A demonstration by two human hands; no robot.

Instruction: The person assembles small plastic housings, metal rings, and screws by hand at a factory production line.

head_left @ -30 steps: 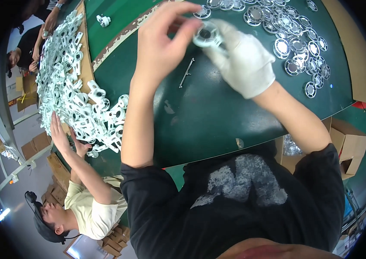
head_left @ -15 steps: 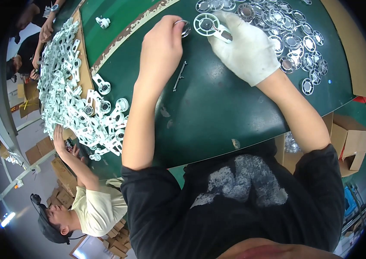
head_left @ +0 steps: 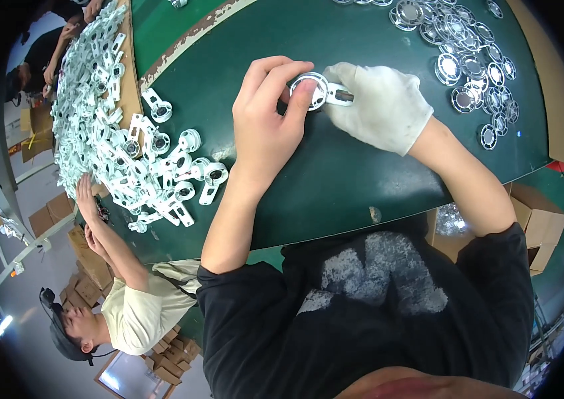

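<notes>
A white plastic part [head_left: 340,97] with a round head and a short slotted arm is held between my two hands above the green table. My gloved right hand [head_left: 383,108] grips its slotted arm. With thumb and fingers, my bare left hand [head_left: 267,120] holds a silver spoked disc [head_left: 303,82] against the round head. My fingers partly cover the disc, so I cannot tell whether it is seated. To the left of my left forearm lies a big heap of similar white parts [head_left: 162,166]. Several loose silver discs [head_left: 473,66] are spread at the upper right.
The green table [head_left: 335,179] has a curved near edge. A cardboard sheet [head_left: 134,66] lies beside the white heap. At the right stand a cardboard panel [head_left: 548,86] and an open carton [head_left: 538,226]. A co-worker [head_left: 126,299] reaches toward the heap from the left; other people's hands show at upper left.
My hands have come together and nearer to me. The silver disc in my left hand has moved onto the white part's round head. The thin metal rod on the table is now out of sight.
</notes>
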